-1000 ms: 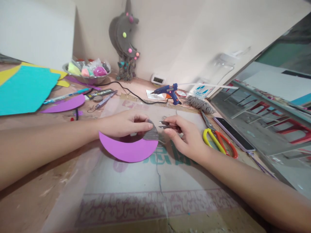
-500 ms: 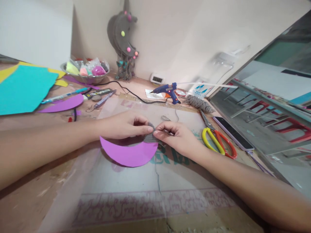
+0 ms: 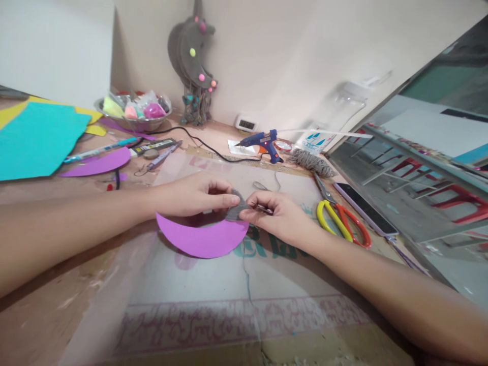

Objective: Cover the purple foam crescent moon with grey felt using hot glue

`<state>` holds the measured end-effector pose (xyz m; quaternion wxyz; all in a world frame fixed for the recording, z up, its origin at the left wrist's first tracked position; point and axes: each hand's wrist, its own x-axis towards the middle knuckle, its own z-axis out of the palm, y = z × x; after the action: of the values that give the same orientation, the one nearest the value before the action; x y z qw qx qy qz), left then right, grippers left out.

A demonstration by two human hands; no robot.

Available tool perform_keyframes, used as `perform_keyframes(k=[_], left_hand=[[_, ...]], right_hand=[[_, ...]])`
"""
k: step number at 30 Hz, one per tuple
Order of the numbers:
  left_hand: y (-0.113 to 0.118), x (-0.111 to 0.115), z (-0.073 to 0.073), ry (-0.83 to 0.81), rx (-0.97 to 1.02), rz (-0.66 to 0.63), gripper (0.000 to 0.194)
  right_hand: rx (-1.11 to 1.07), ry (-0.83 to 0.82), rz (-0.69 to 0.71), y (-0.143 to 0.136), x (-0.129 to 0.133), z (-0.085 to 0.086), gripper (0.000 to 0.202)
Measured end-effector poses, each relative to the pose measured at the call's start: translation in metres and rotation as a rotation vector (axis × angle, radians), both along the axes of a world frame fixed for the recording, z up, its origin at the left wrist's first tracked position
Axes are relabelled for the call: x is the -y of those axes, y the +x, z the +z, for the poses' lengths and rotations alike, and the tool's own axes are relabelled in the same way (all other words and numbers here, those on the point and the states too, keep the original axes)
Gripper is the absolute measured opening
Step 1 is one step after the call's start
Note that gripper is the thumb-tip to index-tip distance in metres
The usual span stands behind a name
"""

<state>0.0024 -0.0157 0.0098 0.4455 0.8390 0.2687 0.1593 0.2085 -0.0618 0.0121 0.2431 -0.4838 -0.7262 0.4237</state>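
Observation:
A purple crescent cut-out (image 3: pixel 206 240) hangs just over the printed sheet, its far right end wrapped in grey yarn (image 3: pixel 237 209). My left hand (image 3: pixel 208 195) pinches the wrapped end from the left, thumb on top of the windings. From the right, my right hand (image 3: pixel 272 209) has thumb and fingertips closed at the edge of the wrapped part, apparently on the yarn strand; the strand between the fingertips is mostly hidden. A loose loop of grey yarn (image 3: pixel 260 186) lies beyond my right hand, leading toward the yarn bundle (image 3: pixel 311 161).
Scissors (image 3: pixel 341 221) with yellow and orange handles and a phone (image 3: pixel 366 208) lie at the right. A blue glue gun (image 3: pixel 263 142) stands at the back with its black cord. Left are a metal bowl (image 3: pixel 133 122), turquoise sheet (image 3: pixel 41 142) and pens. A finished grey moon (image 3: pixel 194 56) hangs on the wall.
My right fingertips have shifted slightly right and down along the wrapped end, and my left thumb slightly left. More of the grey windings shows between my hands. The crescent has tilted up slightly.

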Motion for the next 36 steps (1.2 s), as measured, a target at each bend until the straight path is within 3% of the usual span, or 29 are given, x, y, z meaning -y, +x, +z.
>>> perform_keyframes(k=[11,19,28,36], left_hand=[[0.0000,0.0006,-0.0007,-0.029,-0.055,0.009,0.035],[0.0001,0.0010,-0.0038,-0.062,-0.039,0.031,0.035],[0.0009,0.0022,-0.0023,-0.071,-0.056,0.048,0.033],[0.0001,0.0006,-0.0017,-0.015,-0.064,0.048,0.032]], right_hand=[[-0.056,-0.032,0.048,0.0023,0.0033,0.0025,0.021],[0.017,0.007,-0.006,-0.0015,0.0029,0.0005,0.024],[0.018,-0.010,0.063,0.0003,0.0025,0.0039,0.010],[-0.033,0.016,0.018,0.0019,0.0024,0.0004,0.021]])
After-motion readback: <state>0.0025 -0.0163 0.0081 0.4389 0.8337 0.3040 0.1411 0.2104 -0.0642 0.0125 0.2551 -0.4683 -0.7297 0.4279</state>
